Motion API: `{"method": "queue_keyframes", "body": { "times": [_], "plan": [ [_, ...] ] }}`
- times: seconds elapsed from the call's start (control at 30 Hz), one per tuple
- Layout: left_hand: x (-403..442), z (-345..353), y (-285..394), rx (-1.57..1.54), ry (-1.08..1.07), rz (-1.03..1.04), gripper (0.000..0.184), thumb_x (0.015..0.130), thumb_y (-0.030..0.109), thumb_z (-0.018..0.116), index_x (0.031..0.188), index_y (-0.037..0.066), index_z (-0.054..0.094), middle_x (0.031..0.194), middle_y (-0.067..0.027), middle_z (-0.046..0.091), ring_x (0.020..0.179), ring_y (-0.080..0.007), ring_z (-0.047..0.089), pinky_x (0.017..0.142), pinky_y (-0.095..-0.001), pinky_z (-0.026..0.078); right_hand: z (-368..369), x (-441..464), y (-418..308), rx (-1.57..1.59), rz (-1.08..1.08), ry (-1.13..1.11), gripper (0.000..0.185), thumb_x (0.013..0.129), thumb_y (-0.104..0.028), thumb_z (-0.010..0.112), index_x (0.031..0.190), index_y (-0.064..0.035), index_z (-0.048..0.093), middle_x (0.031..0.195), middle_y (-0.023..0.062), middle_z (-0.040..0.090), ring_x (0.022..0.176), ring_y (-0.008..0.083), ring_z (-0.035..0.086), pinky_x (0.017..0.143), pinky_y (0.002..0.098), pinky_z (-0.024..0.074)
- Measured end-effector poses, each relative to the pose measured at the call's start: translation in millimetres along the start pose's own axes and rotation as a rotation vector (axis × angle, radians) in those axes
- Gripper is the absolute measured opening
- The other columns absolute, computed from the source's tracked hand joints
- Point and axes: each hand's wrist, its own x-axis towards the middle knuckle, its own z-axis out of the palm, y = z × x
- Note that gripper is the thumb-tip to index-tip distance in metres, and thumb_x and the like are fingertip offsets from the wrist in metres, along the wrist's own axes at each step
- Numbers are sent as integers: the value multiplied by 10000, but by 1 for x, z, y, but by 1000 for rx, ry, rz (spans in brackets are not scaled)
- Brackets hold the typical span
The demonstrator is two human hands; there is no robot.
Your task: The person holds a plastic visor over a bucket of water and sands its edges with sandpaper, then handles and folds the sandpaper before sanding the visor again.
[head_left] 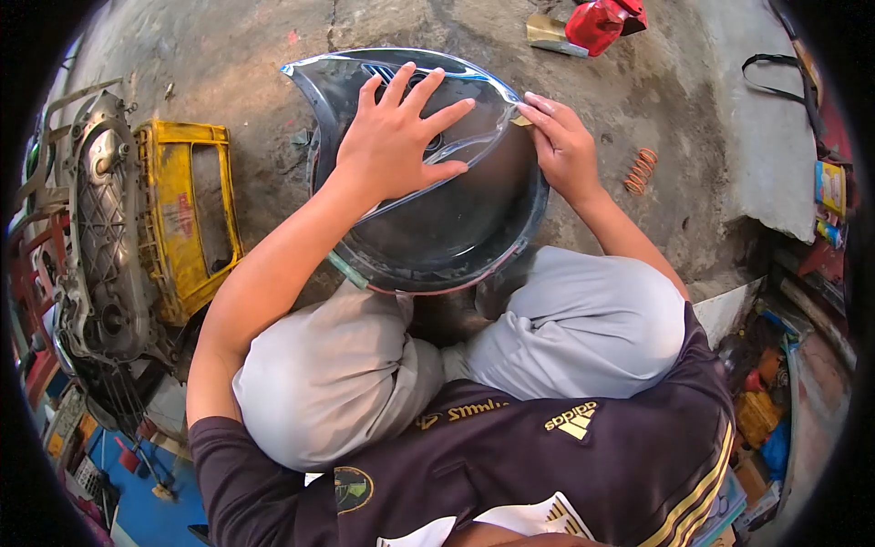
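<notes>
Black basin (456, 270) underneath, the curved panel (476, 132) risked skidding if our wide-spread left hand (385, 141) pressed unevenly while our right hand (565, 146) pinched a tan scrap (521, 120).

We have a panel (488, 114) across the basin (456, 246) before us. A crate (173, 264) stands left, a spring (641, 171) lies right.

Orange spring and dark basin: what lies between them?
In the head view, the right hand, at its wrist, then bare floor, between the dark basin and orange spring.
</notes>
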Motion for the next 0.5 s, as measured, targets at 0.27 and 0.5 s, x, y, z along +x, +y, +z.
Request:
{"method": "queue_keyframes", "body": {
  "times": [0.27, 0.5],
  "plan": [
    [1, -1, 0, -8, -10, -3, 808, 876, 723, 771, 1596, 415, 573, 1697, -101, 492, 1569, -424, 432, 1258, -660, 319, -2, -1, -8, 23, 71, -26, 457, 870, -52, 863, 1317, -81, 770, 1445, 165, 684, 1362, 388, 648, 1103, 459, 564],
    [1, -1, 1, -2, -16, -8, 808, 873, 710, 781, 1595, 412, 574, 1694, -99, 492, 1572, -423, 428, 1254, -668, 327, -10, 6, -8, -5, -59, 8, 450, 871, 57, 793, 1304, -66, 779, 1320, 131, 744, 1289, 370, 690, 1076, 448, 582]
  ]
}}
